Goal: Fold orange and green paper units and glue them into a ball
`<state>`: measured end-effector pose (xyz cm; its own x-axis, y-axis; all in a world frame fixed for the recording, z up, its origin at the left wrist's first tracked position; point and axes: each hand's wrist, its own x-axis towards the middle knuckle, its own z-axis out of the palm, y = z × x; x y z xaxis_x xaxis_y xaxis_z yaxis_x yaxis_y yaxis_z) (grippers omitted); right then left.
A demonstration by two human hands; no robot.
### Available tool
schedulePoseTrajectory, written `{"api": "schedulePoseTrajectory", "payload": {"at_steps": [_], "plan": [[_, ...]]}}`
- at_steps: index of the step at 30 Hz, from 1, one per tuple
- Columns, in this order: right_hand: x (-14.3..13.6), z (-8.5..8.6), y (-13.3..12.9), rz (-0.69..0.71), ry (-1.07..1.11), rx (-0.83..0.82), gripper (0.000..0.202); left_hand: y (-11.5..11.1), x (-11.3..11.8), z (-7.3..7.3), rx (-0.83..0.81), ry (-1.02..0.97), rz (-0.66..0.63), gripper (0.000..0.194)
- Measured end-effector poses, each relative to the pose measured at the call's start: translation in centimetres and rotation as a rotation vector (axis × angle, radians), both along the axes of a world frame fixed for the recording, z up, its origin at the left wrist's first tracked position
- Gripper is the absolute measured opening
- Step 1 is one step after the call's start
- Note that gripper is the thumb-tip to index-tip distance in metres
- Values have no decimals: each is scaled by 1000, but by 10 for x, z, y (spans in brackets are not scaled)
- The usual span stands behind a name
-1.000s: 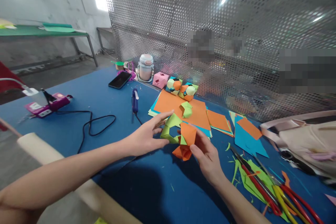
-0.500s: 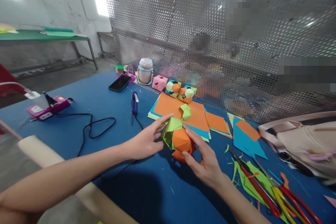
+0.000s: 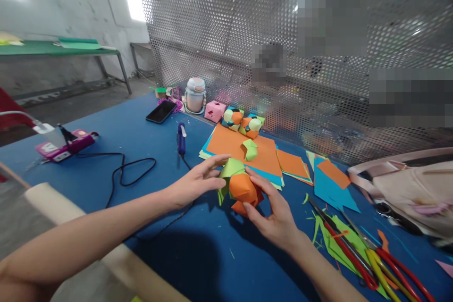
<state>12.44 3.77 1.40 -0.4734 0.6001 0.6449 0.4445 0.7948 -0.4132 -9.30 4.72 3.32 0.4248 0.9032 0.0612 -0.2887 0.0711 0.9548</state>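
Observation:
Between my two hands is a folded paper ball [image 3: 244, 188], with green panels at its left and orange ones at its right. My left hand [image 3: 198, 180] holds the green side, thumb against the near face and fingers behind the upper edge. On the orange side, my right hand [image 3: 273, 210] grips with thumb below and fingers over the top. Just beyond lies a loose folded green paper piece [image 3: 250, 149] on a stack of orange sheets [image 3: 226, 141]. Two finished-looking multicoloured paper balls [image 3: 232, 118] and a pink paper shape [image 3: 214, 111] stand behind the stack.
A blue glue gun [image 3: 181, 139] with a black cord stands left of the stack. Farther left are a phone [image 3: 161, 111], a bottle [image 3: 195, 95] and a purple power strip [image 3: 67, 145]. Scissors [image 3: 385, 259] and green scraps lie at right, near a beige bag [image 3: 414, 188].
My left thumb has moved up onto the green panel's face, and the left fingers have shifted slightly. The ball has turned a little; my right hand keeps its grip.

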Motion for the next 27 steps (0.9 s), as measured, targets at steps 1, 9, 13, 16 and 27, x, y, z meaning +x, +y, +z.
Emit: {"api": "schedulePoseTrajectory", "payload": {"at_steps": [1,9,13,16,27], "plan": [[0,0,0,5,-3,7,58,0,0,0,5,16,12,48],[4,9,0,29,-70,72,57,5,-3,0,12,54,36,41],[7,14,2,35,-75,40,55,7,-6,1,27,57,5,44],[9,17,3,64,-67,-15,55,7,-6,1,48,68,1,45],[20,6,16,131,338,-612,40,3,-4,3,20,140,-194,92]]}}
